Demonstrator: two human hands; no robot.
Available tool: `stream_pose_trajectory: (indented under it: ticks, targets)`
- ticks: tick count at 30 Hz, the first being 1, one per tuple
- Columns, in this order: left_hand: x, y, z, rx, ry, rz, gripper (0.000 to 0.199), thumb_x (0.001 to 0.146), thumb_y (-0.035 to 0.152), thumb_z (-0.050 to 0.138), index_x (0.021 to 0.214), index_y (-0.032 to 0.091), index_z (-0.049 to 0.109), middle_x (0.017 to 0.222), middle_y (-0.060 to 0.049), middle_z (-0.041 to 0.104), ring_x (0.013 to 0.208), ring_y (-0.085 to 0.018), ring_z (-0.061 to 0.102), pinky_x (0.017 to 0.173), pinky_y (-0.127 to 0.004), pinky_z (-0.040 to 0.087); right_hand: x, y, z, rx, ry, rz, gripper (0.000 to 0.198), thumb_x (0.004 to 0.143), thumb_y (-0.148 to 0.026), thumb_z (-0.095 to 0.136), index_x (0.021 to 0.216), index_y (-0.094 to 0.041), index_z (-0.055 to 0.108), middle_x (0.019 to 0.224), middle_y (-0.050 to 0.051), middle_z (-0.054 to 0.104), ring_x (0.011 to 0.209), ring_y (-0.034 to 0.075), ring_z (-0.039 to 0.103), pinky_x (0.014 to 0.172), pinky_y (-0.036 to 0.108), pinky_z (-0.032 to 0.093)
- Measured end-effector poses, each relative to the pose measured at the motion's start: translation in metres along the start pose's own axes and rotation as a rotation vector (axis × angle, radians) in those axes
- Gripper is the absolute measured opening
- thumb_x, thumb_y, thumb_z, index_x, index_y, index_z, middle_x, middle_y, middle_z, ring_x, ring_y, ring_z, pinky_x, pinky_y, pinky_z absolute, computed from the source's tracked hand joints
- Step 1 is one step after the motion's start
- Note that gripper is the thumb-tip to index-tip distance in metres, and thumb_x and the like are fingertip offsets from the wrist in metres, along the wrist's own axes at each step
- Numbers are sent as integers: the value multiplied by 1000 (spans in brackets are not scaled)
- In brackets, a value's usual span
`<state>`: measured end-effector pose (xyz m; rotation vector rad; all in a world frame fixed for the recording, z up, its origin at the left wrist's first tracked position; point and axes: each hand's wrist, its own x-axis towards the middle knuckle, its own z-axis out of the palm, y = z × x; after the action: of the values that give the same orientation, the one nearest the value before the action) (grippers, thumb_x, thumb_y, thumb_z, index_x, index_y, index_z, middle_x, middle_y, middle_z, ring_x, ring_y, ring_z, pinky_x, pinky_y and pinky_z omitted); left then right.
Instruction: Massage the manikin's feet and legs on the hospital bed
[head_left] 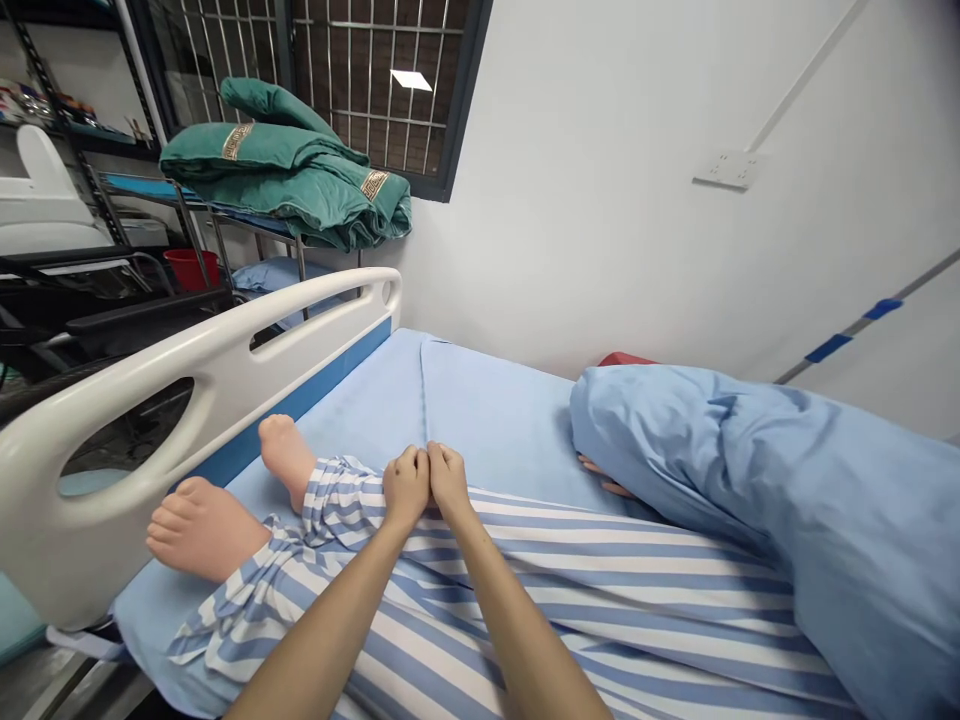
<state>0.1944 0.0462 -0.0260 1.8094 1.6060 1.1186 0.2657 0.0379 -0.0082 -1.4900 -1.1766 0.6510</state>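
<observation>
On the bed lies a figure with smooth, plastic-looking feet [202, 528], wearing blue-and-white striped trousers [585, 555]. My left hand [407, 487] and my right hand [448, 480] are side by side, touching, over the far trouser leg below the knee area. Both are closed, knuckles up, on the striped cloth; the fingertips are hidden underneath. A light blue quilt [750, 450] is heaped over the figure's upper part at the right. Some fingers [607, 478] of the figure stick out from beneath its edge.
A white footboard [232, 325] with cut-out handles closes the bed's left end. The pale blue sheet [495, 400] runs to the white wall [570, 200]. Beyond the footboard are folded green quilts [292, 170] on a rack, a red bucket [191, 268] and a barred window [375, 80].
</observation>
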Motion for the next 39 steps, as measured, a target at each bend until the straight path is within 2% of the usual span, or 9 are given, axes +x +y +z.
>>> stream_pose_trajectory:
  ticks: [4,8,13,20,28,33,39]
  targets:
    - [0,1,1,-7,-16,21,29,82,27,37,54,18,37,48,3,41,50,-10,33,55,-24,19,1,-4,-21,-174,-110,-81,38,81,-40,38,49,-19,36,46,-5,35,49,9,34,49,23,25]
    - [-1,2,2,28,-18,12,29,79,27,40,52,18,36,47,4,37,49,-9,31,54,-24,19,-7,7,-31,-289,-63,-153,39,83,-39,35,50,-19,34,46,-5,35,48,9,33,50,23,22]
    - [-1,4,3,58,-41,21,29,79,28,39,52,18,36,47,4,37,50,-9,31,54,-24,20,-12,16,-26,-383,-8,-172,38,85,-36,33,51,-20,35,47,-4,37,48,10,33,51,24,20]
    - [2,9,1,-7,-47,6,30,76,28,40,48,17,34,45,5,32,49,-8,31,52,-23,21,-11,14,-29,-266,52,-151,37,85,-36,34,51,-19,33,47,-5,35,49,10,33,51,24,21]
    - [8,50,13,-340,-81,-109,28,73,28,41,48,18,34,44,5,31,48,-8,33,49,-21,25,-1,21,-36,172,68,-40,36,81,-43,38,53,-20,36,49,-6,32,50,9,31,48,22,26]
    - [-7,39,27,-154,-33,-24,31,79,30,39,51,18,34,47,4,37,50,-9,33,53,-22,24,-2,19,-37,205,108,-5,37,80,-43,42,53,-20,30,50,-6,29,51,8,29,47,22,27]
    - [-10,30,28,-34,-65,46,32,84,29,35,54,18,36,49,3,43,50,-10,36,55,-23,24,-5,18,-35,131,127,-20,38,81,-42,40,52,-20,28,49,-7,28,50,8,28,46,21,27]
